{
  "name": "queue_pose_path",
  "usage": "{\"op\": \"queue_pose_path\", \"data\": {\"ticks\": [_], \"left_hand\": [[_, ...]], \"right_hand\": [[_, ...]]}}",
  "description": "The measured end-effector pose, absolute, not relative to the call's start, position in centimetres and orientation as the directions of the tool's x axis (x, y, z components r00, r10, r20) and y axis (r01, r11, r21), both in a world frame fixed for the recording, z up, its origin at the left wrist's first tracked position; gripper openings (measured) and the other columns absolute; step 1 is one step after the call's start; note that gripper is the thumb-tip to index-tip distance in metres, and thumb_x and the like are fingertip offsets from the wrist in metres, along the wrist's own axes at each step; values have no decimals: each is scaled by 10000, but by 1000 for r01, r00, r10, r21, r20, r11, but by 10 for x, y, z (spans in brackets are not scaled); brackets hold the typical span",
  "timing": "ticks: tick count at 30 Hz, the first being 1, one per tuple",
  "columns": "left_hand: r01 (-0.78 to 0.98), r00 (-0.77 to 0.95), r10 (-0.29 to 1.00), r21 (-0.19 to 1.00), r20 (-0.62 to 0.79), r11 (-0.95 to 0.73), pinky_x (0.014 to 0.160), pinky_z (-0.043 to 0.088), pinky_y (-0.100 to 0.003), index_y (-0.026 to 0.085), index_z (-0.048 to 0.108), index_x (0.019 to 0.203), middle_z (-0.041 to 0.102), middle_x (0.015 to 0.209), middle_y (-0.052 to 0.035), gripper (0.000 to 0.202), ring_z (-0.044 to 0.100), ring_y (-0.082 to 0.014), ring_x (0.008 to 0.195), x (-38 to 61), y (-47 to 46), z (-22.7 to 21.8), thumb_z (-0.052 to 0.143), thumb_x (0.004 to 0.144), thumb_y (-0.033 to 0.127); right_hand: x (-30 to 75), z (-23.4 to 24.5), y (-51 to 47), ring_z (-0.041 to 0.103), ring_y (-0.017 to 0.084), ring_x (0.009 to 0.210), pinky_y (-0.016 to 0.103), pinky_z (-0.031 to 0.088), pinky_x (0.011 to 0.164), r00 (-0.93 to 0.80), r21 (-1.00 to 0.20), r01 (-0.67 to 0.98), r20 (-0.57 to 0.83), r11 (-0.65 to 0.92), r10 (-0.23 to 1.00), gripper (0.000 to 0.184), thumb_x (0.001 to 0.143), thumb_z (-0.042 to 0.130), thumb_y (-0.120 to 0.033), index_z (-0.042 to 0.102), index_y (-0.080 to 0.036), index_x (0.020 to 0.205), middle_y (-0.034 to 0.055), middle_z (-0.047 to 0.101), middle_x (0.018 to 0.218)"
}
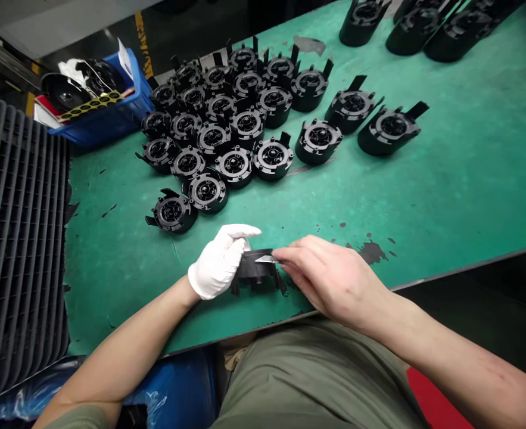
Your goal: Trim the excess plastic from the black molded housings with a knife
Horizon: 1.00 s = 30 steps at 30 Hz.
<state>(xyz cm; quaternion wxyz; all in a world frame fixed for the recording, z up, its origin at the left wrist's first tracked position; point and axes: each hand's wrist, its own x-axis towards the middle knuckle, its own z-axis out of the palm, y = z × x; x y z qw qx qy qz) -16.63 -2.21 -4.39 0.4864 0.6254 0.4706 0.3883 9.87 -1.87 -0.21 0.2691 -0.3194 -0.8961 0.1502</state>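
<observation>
The white-gloved left hand point(220, 262) was closed around the wall of a black moulded plastic housing point(256, 268), which sat on the green mat point(468, 179) right at the bench edge. The bare right hand point(329, 280) pinched a small knife point(265, 258) against it, the fingers hiding the handle. The housing looked light and stiff, best held by its round wall, away from the thin tabs. The hands hid much of it. Farther off stood rows of similar housings point(235, 167), with a blue bin point(106, 128) of mixed parts beyond.
</observation>
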Motion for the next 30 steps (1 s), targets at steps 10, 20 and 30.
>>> {"op": "queue_pose_path", "data": {"ticks": [10, 20, 30], "left_hand": [[185, 273, 959, 974, 78, -132, 651, 541, -263, 201, 683, 1321, 666, 804, 4, 433, 619, -132, 665, -165, -20, -42, 499, 1165, 560], [193, 273, 958, 970, 90, -146, 644, 536, -269, 199, 681, 1320, 659, 800, 3, 436, 621, -136, 664, -165, -20, -42, 500, 1163, 563], [230, 271, 962, 968, 38, -104, 675, 541, -299, 205, 691, 1336, 671, 832, -14, 481, 619, -150, 687, -168, -22, -45, 482, 1156, 599]], "right_hand": [[97, 2, -20, 590, 200, 816, 352, 431, 640, -719, -238, 539, 369, 808, 589, 224, 1152, 517, -173, 733, -144, 1203, 73, 757, 981], [98, 6, -19, 601, 211, 815, 368, 427, 637, -740, -195, 528, 372, 826, 561, 233, 1140, 525, -163, 747, -131, 1207, 84, 760, 974], [106, 6, -37, 591, 188, 809, 335, 457, 680, -737, -473, 375, 370, 797, 566, 190, 1123, 573, -186, 695, -138, 1261, 57, 706, 941]]}}
